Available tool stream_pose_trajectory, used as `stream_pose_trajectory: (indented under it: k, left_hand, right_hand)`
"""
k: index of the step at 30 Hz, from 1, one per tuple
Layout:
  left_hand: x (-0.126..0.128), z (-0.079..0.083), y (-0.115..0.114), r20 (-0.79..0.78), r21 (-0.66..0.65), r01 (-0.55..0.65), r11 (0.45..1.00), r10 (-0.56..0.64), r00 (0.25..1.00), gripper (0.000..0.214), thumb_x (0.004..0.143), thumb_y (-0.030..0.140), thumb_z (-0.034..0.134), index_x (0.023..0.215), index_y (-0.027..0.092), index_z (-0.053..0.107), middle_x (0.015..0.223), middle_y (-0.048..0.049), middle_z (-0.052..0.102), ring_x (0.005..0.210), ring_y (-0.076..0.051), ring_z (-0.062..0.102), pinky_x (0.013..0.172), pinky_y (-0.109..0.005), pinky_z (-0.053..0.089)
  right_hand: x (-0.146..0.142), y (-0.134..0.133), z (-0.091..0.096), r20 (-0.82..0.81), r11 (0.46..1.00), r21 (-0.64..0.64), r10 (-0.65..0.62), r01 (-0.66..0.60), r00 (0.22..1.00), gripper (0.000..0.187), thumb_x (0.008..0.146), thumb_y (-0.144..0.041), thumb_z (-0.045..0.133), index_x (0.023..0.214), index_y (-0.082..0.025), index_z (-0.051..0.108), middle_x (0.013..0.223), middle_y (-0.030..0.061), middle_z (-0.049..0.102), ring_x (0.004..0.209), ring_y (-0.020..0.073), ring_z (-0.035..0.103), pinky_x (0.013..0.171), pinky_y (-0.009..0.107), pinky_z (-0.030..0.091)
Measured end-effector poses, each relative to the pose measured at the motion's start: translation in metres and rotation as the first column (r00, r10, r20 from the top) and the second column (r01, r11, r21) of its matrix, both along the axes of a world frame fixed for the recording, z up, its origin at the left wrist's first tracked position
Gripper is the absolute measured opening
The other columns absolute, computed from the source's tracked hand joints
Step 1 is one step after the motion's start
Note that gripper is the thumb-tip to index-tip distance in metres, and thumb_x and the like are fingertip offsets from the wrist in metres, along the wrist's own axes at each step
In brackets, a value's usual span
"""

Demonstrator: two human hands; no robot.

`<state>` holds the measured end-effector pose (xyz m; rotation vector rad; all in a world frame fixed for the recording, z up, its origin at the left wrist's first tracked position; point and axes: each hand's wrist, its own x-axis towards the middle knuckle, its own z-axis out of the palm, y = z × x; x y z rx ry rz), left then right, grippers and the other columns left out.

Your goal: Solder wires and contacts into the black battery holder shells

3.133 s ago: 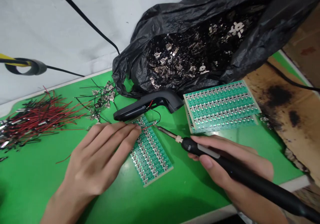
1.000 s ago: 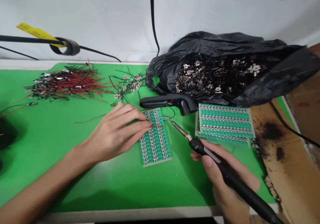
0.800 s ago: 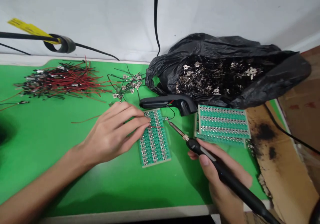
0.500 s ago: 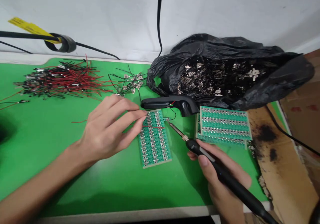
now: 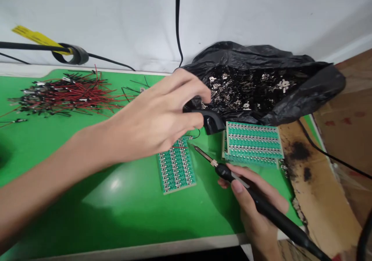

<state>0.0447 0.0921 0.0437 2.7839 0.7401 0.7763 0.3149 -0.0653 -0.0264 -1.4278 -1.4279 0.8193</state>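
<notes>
Reaching across the green counter (image 5: 116, 214), my left grip (image 5: 157, 117) curved over the thick end of one black pistol-shaped handle (image 5: 213, 122). It was bent around that end, but I cannot tell whether it had hold of it. My right grip (image 5: 250, 210) was closed around one soldering iron (image 5: 279, 219), whose metal tip (image 5: 203, 154) pointed up and left, near the loose green circuit board (image 5: 176, 168) but apart from it. That was the only board lying on its own, with one short red wire (image 5: 180, 147) across its top end. Two more boards sat in a slightly offset stack (image 5: 252, 140) to the right of the iron, the upper one showing four rows of metal pads.

Behind them lay one black plastic bag (image 5: 319, 86), open and full of small metal tabs (image 5: 232, 90). One tangled pile of red and black wires (image 5: 64, 96) lay at the far left of the counter. Scorched cardboard (image 5: 319, 191) ran along the counter's right side. A white wall (image 5: 261, 12) rose behind it all, with one black cable (image 5: 176, 20) hanging down it and a yellow tag (image 5: 31, 34) beside a loop of black tape (image 5: 75, 58).
</notes>
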Motion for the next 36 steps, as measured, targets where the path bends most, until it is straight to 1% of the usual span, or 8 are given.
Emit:
stream_pose_trajectory:
  k: [2,5,10,13,18,24,31,36]
  left_hand:
    - [0.007,0.001,0.011,-0.035,-0.085,0.062,0.994,-0.065,0.997,0.019,0.103,0.014,0.06,0.099,0.023,0.076,0.142,-0.0069,0.068,0.146,-0.037,0.06,0.119,-0.062,0.058]
    - [0.012,-0.005,0.019,-0.146,-0.099,0.126,0.987,-0.14,0.979,0.028,0.093,0.004,0.06,0.106,0.021,0.077,0.153,-0.0103,0.059,0.152,-0.043,0.052,0.119,-0.069,0.056]
    - [0.015,-0.015,0.022,-0.208,-0.146,0.15,0.978,-0.179,0.962,0.037,0.08,-0.005,0.065,0.101,0.023,0.077,0.16,-0.0095,0.057,0.155,-0.044,0.048,0.124,-0.069,0.051]
    - [0.017,-0.018,0.024,-0.225,-0.149,0.161,0.976,-0.192,0.955,0.03,0.087,-0.003,0.065,0.099,0.021,0.079,0.156,-0.0135,0.059,0.151,-0.042,0.051,0.122,-0.063,0.049]
    - [0.018,-0.02,0.024,-0.259,-0.186,0.152,0.971,-0.197,0.946,0.019,0.106,0.017,0.063,0.1,0.022,0.081,0.14,-0.0132,0.068,0.129,-0.03,0.063,0.112,-0.049,0.051]
    - [0.014,-0.023,0.02,-0.235,-0.2,0.149,0.968,-0.194,0.952,0.018,0.105,0.018,0.064,0.098,0.022,0.08,0.143,-0.0117,0.066,0.136,-0.031,0.06,0.114,-0.051,0.05]
    - [0.009,-0.028,0.031,-0.189,-0.292,0.152,0.944,-0.213,0.959,0.007,0.099,0.025,0.077,0.102,0.027,0.083,0.147,-0.0095,0.063,0.142,-0.031,0.055,0.123,-0.054,0.049]
    - [0.01,-0.03,0.033,-0.174,-0.299,0.161,0.941,-0.219,0.96,0.007,0.098,0.024,0.077,0.098,0.028,0.083,0.142,-0.0088,0.064,0.138,-0.031,0.057,0.12,-0.054,0.052]
  right_hand:
    - [0.002,-0.002,0.001,-0.014,1.0,0.017,0.01,-0.009,1.0,0.021,0.101,-0.025,0.078,0.12,-0.031,0.086,0.095,-0.0006,0.084,0.07,0.014,0.081,0.065,0.022,0.065]
    - [0.004,-0.002,0.007,0.004,0.994,0.074,0.08,-0.08,0.997,0.02,0.098,-0.021,0.078,0.115,-0.028,0.087,0.085,0.0002,0.083,0.065,0.0147,0.078,0.059,0.023,0.062]
    - [0.002,0.001,0.021,0.002,0.982,0.104,0.156,-0.155,0.988,0.02,0.091,-0.016,0.076,0.104,-0.026,0.087,0.076,0.0001,0.082,0.058,0.0157,0.075,0.052,0.024,0.058]
    - [0.006,-0.001,0.02,0.001,0.975,0.106,0.194,-0.193,0.981,0.021,0.089,-0.018,0.076,0.105,-0.026,0.087,0.074,-0.0008,0.08,0.058,0.0162,0.074,0.052,0.025,0.058]
    - [0.017,-0.007,0.011,-0.003,0.978,0.088,0.188,-0.187,0.982,0.02,0.095,-0.021,0.075,0.11,-0.028,0.086,0.079,0.0004,0.08,0.066,0.0173,0.076,0.059,0.027,0.059]
    - [0.022,-0.005,0.007,-0.061,0.999,-0.02,0.045,-0.047,0.997,0.02,0.102,-0.028,0.077,0.12,-0.029,0.086,0.092,0.0039,0.083,0.073,0.0185,0.078,0.063,0.028,0.062]
    - [0.022,0.0,0.005,-0.145,0.993,-0.075,0.084,-0.096,0.986,0.021,0.103,-0.035,0.077,0.12,-0.031,0.088,0.091,0.0035,0.083,0.07,0.0179,0.08,0.061,0.027,0.065]
    - [0.02,0.002,0.01,-0.177,0.993,-0.116,0.006,-0.026,0.984,0.023,0.099,-0.044,0.081,0.11,-0.026,0.09,0.085,0.0055,0.082,0.064,0.018,0.078,0.056,0.026,0.064]
